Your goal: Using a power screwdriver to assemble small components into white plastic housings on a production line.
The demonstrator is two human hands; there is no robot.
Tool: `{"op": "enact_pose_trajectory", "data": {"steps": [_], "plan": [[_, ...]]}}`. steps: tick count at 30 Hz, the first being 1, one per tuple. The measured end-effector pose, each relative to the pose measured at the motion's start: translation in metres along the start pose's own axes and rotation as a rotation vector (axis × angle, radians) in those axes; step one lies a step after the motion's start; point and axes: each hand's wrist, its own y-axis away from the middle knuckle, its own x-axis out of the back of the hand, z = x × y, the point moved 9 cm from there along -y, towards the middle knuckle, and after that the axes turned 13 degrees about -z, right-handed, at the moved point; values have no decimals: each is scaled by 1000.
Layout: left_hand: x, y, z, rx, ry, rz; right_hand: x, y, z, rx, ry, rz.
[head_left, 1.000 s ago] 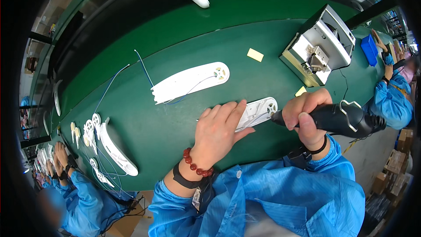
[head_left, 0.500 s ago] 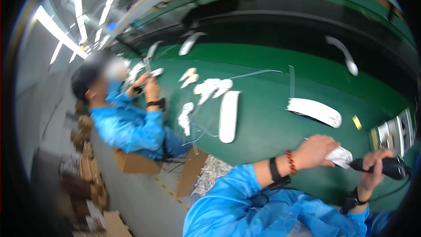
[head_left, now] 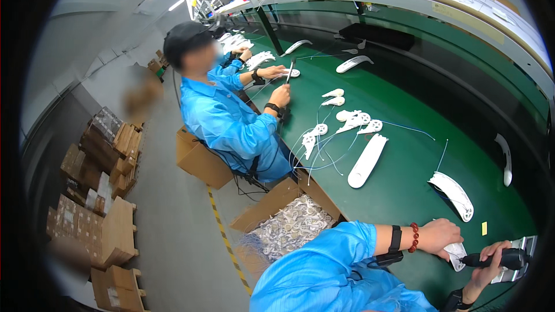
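Observation:
At the lower right of the green bench, my left hand [head_left: 442, 236] is closed on a small white plastic part [head_left: 455, 255], holding it low at the tabletop. My right hand [head_left: 487, 266] wraps around a black electric screwdriver [head_left: 503, 259], which lies nearly level with its tip against that white part. The screw or hole at the tip is too small to make out. Just beyond my left hand rests a long curved white shell [head_left: 454, 195] with a thin wire. A yellow slip [head_left: 484, 229] lies near the screwdriver.
A white elongated cover [head_left: 367, 162] and several white parts with blue wires [head_left: 354, 120] lie farther left. An open carton [head_left: 289, 225] full of small white parts stands beside the bench. At left a co-worker in blue [head_left: 231, 121] holds an upright tool. A metal fixture [head_left: 523, 248] sits at right.
The whole view has swung, so the bench and hands now sit lower and farther right, with more floor and cartons showing. My hands still hold the white part and the screwdriver.

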Motion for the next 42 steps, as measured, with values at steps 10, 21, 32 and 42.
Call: {"op": "enact_pose_trajectory", "data": {"steps": [10,21,32,42], "plan": [[12,0,-13,42,106,-176,42,35,-40,4,176,51],[14,3,-13,-22,65,-140,77,74,-19,-133,671,242],[27,-11,-26,80,125,-159,70,57,-34,-250,528,415],[14,-27,-14,73,109,-218,70,-9,-127,284,557,313]]}}
